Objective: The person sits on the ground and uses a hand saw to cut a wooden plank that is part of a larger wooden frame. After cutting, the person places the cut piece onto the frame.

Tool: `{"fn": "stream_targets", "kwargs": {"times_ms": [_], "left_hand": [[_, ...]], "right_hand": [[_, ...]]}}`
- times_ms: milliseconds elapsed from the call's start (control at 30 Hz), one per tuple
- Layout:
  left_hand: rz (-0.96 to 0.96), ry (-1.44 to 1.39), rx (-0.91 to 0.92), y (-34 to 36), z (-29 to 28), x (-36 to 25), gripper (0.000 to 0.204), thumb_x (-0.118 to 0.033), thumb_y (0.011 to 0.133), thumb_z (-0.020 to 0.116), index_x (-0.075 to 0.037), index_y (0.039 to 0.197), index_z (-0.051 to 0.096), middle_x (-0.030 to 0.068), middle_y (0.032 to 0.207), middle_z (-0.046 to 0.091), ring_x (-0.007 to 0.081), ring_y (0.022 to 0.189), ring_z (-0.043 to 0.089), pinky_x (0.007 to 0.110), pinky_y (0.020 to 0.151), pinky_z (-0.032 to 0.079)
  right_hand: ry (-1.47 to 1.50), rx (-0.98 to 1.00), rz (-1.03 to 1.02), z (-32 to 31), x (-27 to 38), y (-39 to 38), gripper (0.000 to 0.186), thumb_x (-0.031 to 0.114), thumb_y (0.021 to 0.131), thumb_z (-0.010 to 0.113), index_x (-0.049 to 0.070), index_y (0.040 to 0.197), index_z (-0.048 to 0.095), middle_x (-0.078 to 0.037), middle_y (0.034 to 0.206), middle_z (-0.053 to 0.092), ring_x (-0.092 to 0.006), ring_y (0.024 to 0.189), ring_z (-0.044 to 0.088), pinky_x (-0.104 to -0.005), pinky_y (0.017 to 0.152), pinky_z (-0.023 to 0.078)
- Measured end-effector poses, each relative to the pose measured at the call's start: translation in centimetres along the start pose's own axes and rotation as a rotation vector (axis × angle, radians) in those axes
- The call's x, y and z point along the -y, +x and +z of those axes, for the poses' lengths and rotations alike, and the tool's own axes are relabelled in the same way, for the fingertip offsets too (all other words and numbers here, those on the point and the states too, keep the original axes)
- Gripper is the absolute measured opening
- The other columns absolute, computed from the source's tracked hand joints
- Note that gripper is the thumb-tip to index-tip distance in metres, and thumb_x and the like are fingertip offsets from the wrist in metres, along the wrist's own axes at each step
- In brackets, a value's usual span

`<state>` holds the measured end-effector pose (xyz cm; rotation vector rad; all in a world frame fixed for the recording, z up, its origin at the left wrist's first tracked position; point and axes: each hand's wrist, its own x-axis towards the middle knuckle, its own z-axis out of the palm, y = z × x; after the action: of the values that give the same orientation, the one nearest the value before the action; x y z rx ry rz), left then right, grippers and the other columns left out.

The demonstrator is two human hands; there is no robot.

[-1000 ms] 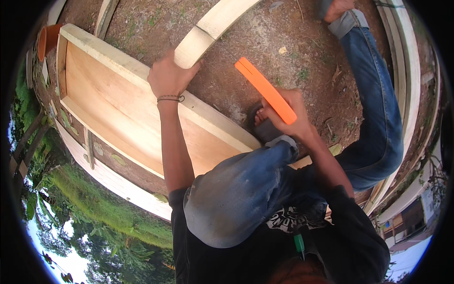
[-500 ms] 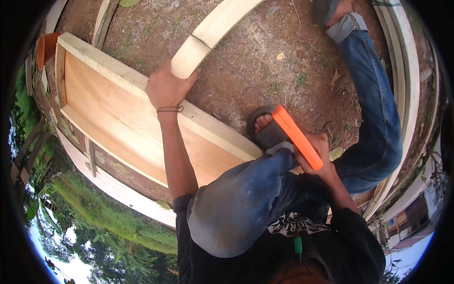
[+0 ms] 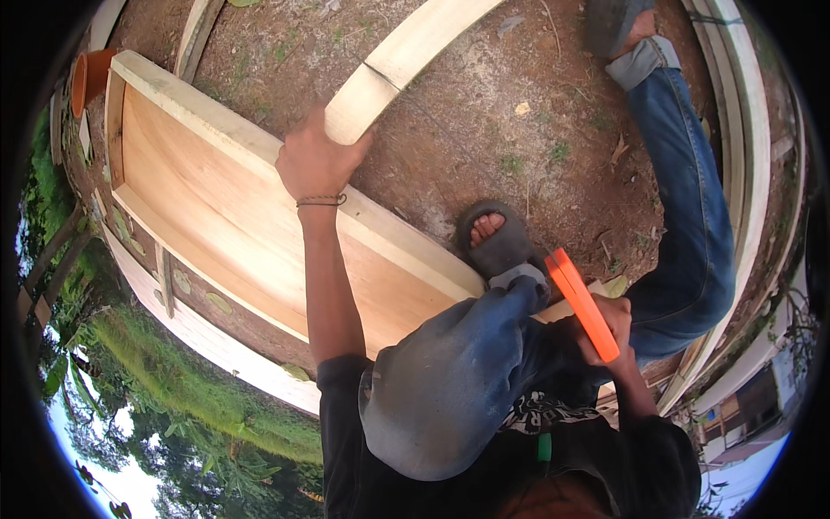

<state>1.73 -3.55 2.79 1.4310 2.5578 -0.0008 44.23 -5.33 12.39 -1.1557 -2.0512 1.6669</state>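
My left hand (image 3: 320,157) grips the near end of a pale wooden board (image 3: 432,39), pressing it over the raised edge of a shallow wooden tray-like frame (image 3: 251,225). In my right hand (image 3: 612,324) is a handsaw, closed around its orange handle (image 3: 584,303). Its blade shows only as a thin dark line, edge-on, running toward the board. A dark line crosses the board a little beyond my left hand, where the blade meets it. My raised knee (image 3: 441,389) is beside the frame, and a sandalled foot (image 3: 497,238) stands close to its edge.
Bare soil (image 3: 484,112) with pale dust and leaves lies beyond the frame. A terracotta-coloured pot (image 3: 91,80) is at its far left corner. Long timber lengths (image 3: 735,130) curve along the right. My other jeans leg (image 3: 683,190) stretches out there. Grass (image 3: 173,363) lies at lower left.
My right hand has drawn the orange saw handle back toward my body and to the right. My left hand stays on the board; the whole view has shifted slightly.
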Motion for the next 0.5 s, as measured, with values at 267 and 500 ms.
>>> {"fn": "stream_targets", "kwargs": {"times_ms": [267,500], "left_hand": [[-0.038,0.105,0.076,0.6,-0.1,-2.2,0.062,-0.050,0.063,0.086,-0.014,0.112,0.069,0.0113,0.098,0.073,0.0331,0.088,0.072,0.044,0.071,0.059],[0.027,0.076,-0.235,-1.8,1.3,-1.0,0.062,-0.043,0.060,0.089,-0.013,0.110,0.068,0.0111,0.095,0.072,0.0324,0.084,0.071,0.045,0.069,0.059]], "right_hand": [[0.323,0.001,0.176,5.5,-0.3,16.4,0.009,0.005,0.080,0.067,-0.003,0.078,0.063,-0.013,0.061,0.058,-0.0161,0.053,0.060,-0.0336,0.053,0.046],[0.018,0.051,0.100,-0.7,1.4,1.2,0.015,0.002,0.072,0.064,-0.003,0.085,0.070,-0.013,0.063,0.063,-0.0240,0.056,0.069,-0.0297,0.059,0.053]]}}
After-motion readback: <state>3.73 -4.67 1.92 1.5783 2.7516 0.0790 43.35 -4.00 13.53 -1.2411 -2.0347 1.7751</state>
